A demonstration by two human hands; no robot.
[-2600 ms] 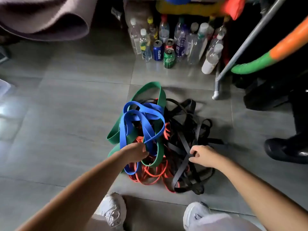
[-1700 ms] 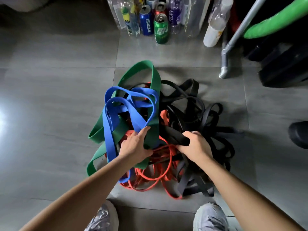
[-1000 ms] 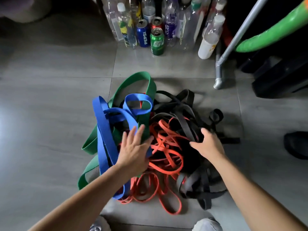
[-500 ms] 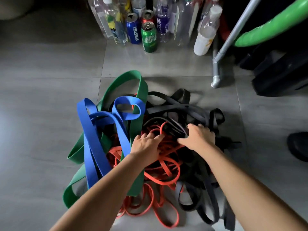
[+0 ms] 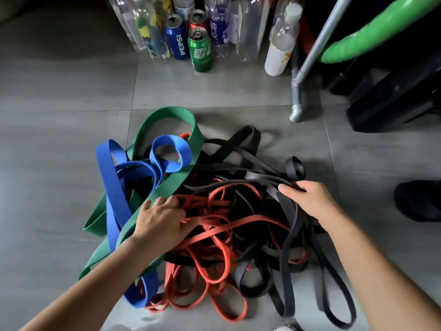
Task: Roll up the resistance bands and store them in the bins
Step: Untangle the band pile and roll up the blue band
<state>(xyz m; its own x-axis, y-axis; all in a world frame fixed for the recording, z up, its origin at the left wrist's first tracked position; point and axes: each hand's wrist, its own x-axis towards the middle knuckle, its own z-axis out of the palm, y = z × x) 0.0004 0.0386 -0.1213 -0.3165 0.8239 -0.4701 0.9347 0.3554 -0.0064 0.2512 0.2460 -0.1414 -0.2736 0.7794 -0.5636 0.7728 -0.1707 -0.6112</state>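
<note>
A tangled heap of resistance bands lies on the grey tile floor. A wide green band [image 5: 171,115] and a blue band [image 5: 112,177] make up its left side. Thin red bands [image 5: 219,235] fill the middle and black bands [image 5: 250,163] the right. My left hand [image 5: 160,220] lies on the green band's edge with its fingers curled into the red bands. My right hand [image 5: 310,199] grips a black band at the heap's right side and holds it taut. No bin is in view.
Plastic bottles [image 5: 279,51] and drink cans [image 5: 200,50] stand in a row at the back. A metal pole [image 5: 297,91], a green hoop [image 5: 358,37] and a black case [image 5: 393,99] are at the right. A dark shoe [image 5: 417,201] sits at the right edge.
My hands have spread apart in the heap. The right hand moved right, pulling a black band taut. The left hand shifted left and dug into the red bands, which are more exposed.
</note>
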